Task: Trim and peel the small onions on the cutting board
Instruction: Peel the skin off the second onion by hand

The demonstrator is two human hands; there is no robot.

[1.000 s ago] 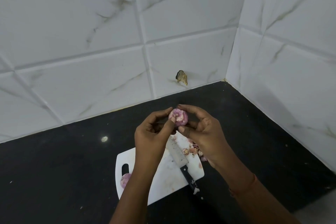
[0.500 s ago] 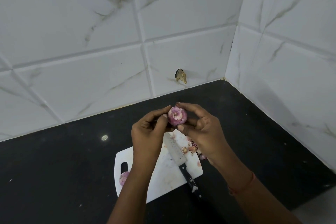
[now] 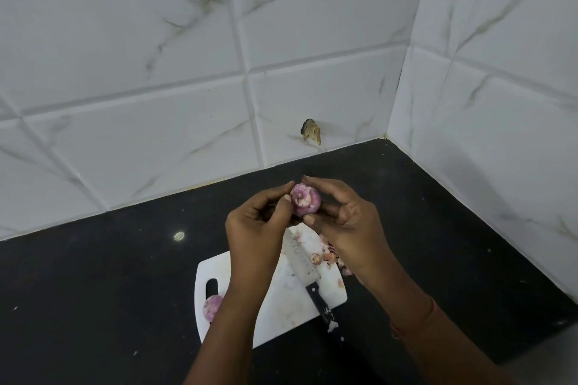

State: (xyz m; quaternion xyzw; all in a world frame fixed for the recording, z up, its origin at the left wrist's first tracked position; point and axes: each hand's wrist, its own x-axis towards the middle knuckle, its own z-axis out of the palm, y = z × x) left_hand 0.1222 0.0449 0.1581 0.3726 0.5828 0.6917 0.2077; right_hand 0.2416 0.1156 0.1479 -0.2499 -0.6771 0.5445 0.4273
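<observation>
Above the far end of the cutting board, the right hand cups a small onion while the left hand pinches its skin, so the peeling step seems underway, and next the skin needs pulling off.

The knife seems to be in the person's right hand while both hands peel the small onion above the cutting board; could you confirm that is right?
Not quite. In the head view the knife lies on the white cutting board, held by no one. The left hand and right hand both hold the small onion above the board.
</observation>
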